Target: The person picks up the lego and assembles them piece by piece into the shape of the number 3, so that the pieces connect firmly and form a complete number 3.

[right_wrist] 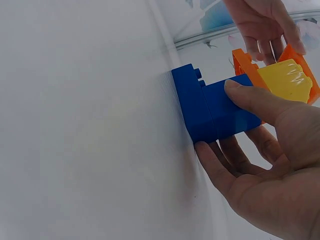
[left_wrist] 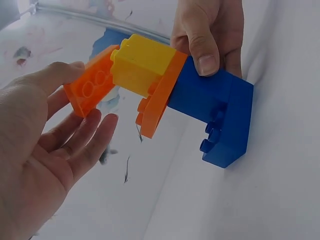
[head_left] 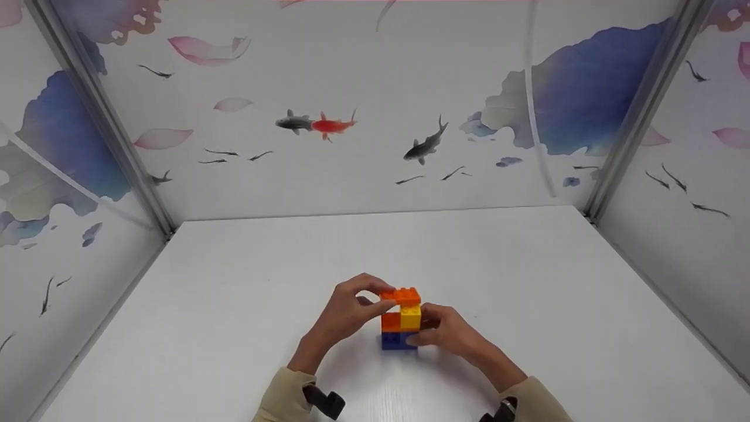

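A small tower of toy building blocks stands upright on the white table. At its base is a long blue brick [left_wrist: 235, 127], with a smaller blue block [left_wrist: 195, 97] on one end. A flat orange brick [left_wrist: 159, 102] lies above that, then a yellow block [head_left: 411, 318]. My left hand [head_left: 350, 306] pinches another flat orange brick [left_wrist: 95, 80] between thumb and fingers at the top, right at the yellow block's studs and slightly tilted in the left wrist view. With thumb and fingers, my right hand [head_left: 454, 333] grips the blue part from the right side.
The white tabletop [head_left: 234, 269] spreads around the tower. Behind it rises a white back wall [head_left: 363, 176] printed with fish and petals, and similar panels stand at left and right. Metal posts [head_left: 636, 111] mark the corners.
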`<state>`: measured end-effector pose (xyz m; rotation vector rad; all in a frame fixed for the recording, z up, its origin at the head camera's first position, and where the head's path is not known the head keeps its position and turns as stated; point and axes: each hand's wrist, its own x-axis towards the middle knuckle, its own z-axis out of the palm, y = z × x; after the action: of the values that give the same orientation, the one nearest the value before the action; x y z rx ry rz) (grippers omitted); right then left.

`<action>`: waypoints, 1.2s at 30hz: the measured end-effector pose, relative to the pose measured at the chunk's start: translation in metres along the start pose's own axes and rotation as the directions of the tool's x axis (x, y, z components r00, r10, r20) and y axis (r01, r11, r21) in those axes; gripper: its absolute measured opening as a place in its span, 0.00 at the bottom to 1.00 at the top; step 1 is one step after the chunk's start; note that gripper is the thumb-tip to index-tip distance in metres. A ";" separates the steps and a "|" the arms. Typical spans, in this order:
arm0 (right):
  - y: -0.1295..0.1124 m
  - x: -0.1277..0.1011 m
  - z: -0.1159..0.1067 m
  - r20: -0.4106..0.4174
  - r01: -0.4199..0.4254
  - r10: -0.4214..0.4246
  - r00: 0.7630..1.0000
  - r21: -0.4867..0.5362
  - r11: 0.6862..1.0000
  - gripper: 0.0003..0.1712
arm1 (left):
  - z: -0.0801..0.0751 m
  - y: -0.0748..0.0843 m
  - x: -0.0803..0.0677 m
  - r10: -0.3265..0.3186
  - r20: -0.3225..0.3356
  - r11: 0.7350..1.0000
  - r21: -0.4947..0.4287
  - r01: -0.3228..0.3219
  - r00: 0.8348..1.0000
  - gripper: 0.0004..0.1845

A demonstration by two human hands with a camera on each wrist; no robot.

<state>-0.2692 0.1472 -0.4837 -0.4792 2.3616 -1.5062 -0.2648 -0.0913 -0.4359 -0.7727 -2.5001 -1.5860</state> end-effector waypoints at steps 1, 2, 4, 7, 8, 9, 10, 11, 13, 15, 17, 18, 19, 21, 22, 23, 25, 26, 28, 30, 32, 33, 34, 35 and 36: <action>0.000 0.000 0.000 0.001 -0.002 0.002 1.000 -0.002 1.000 0.23 | 0.000 0.000 0.000 0.001 0.014 1.000 0.008 -0.001 1.000 0.13; 0.000 0.000 0.000 0.000 -0.005 0.005 1.000 -0.002 1.000 0.23 | -0.001 0.000 0.000 0.000 0.028 1.000 0.014 0.000 1.000 0.13; 0.000 -0.001 0.000 0.002 -0.010 0.010 1.000 -0.001 1.000 0.24 | -0.003 0.000 -0.001 -0.006 0.049 1.000 0.022 0.005 0.999 0.14; 0.000 -0.002 0.001 0.005 -0.010 0.010 1.000 0.005 1.000 0.24 | -0.005 0.000 -0.001 -0.005 0.068 0.999 0.041 0.002 0.998 0.15; 0.000 -0.002 0.001 0.007 -0.007 0.007 1.000 0.006 1.000 0.24 | -0.005 0.000 -0.001 -0.001 0.077 0.999 0.048 -0.003 0.997 0.15; 0.000 -0.002 0.001 0.009 -0.004 0.003 1.000 0.008 1.000 0.24 | -0.006 0.000 -0.001 0.007 0.087 0.998 0.055 -0.011 0.996 0.15; 0.000 -0.002 0.001 0.011 0.001 -0.001 1.000 0.008 1.000 0.24 | -0.006 0.000 -0.001 0.017 0.097 0.998 0.065 -0.023 0.995 0.15; 0.000 -0.003 0.000 0.012 0.004 -0.004 1.000 0.009 1.000 0.24 | -0.006 0.000 -0.001 0.026 0.106 0.997 0.075 -0.034 0.994 0.15; 0.000 -0.003 0.000 0.013 0.010 -0.010 1.000 0.008 1.000 0.25 | -0.006 0.000 -0.001 0.044 0.119 0.994 0.094 -0.055 0.992 0.15; 0.000 -0.003 0.000 0.013 0.018 -0.018 1.000 0.005 1.000 0.25 | -0.005 0.000 -0.001 0.059 0.124 0.992 0.106 -0.073 0.991 0.14; 0.000 -0.003 0.000 0.013 0.022 -0.022 1.000 0.002 1.000 0.25 | -0.005 0.001 -0.001 0.077 0.124 0.989 0.119 -0.091 0.989 0.14; 0.000 -0.002 0.000 0.012 0.024 -0.024 1.000 0.003 1.000 0.26 | -0.005 0.002 -0.001 0.086 0.124 0.987 0.123 -0.102 0.989 0.14; -0.001 -0.002 0.000 0.013 0.028 -0.028 1.000 0.004 1.000 0.26 | -0.005 0.002 -0.001 0.096 0.125 0.985 0.129 -0.112 0.988 0.14; -0.001 -0.002 0.000 0.015 0.035 -0.035 0.999 0.006 0.999 0.26 | -0.004 0.004 -0.001 0.114 0.127 0.982 0.137 -0.132 0.985 0.14; -0.001 -0.002 0.000 0.015 0.036 -0.036 0.999 0.006 0.999 0.27 | -0.004 0.004 -0.001 0.123 0.127 0.980 0.140 -0.141 0.984 0.14; -0.001 -0.002 0.000 0.016 0.038 -0.038 0.999 0.009 0.999 0.27 | -0.004 0.004 -0.002 0.128 0.127 0.980 0.140 -0.145 0.984 0.14; -0.002 -0.002 0.000 0.017 0.040 -0.040 0.999 0.007 0.999 0.26 | -0.004 0.005 -0.002 0.131 0.122 0.978 0.145 -0.148 0.984 0.14; -0.002 -0.002 0.000 0.016 0.040 -0.040 0.999 0.007 0.999 0.26 | -0.004 0.005 -0.002 0.129 0.118 0.979 0.145 -0.145 0.985 0.14; -0.002 -0.002 0.001 0.015 0.034 -0.034 0.999 0.008 0.999 0.26 | -0.004 0.004 -0.002 0.124 0.110 0.980 0.146 -0.139 0.986 0.14; -0.003 -0.002 0.001 0.015 0.029 -0.029 0.999 0.010 1.000 0.25 | -0.004 0.003 -0.002 0.118 0.104 0.980 0.146 -0.132 0.988 0.14; -0.003 -0.002 0.001 0.013 0.024 -0.024 1.000 0.008 1.000 0.25 | -0.003 0.002 -0.002 0.113 0.101 0.982 0.139 -0.127 0.988 0.15; -0.003 -0.002 0.001 0.012 0.022 -0.022 1.000 0.006 1.000 0.25 | -0.002 0.002 -0.002 0.114 0.099 0.983 0.131 -0.126 0.989 0.15; -0.003 -0.002 0.001 0.011 0.021 -0.021 1.000 0.006 1.000 0.26 | -0.002 0.001 -0.002 0.113 0.096 0.984 0.126 -0.124 0.989 0.15; -0.003 -0.002 0.001 0.010 0.020 -0.020 1.000 0.005 1.000 0.26 | -0.002 0.001 -0.001 0.115 0.094 0.985 0.119 -0.126 0.989 0.15; -0.002 -0.002 0.001 0.009 0.020 -0.020 1.000 0.004 1.000 0.26 | -0.002 0.001 -0.001 0.116 0.092 0.986 0.114 -0.126 0.989 0.15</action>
<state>-0.2672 0.1465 -0.4817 -0.5095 2.3528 -1.5141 -0.2635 -0.0928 -0.4346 -0.9735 -2.5239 -1.3793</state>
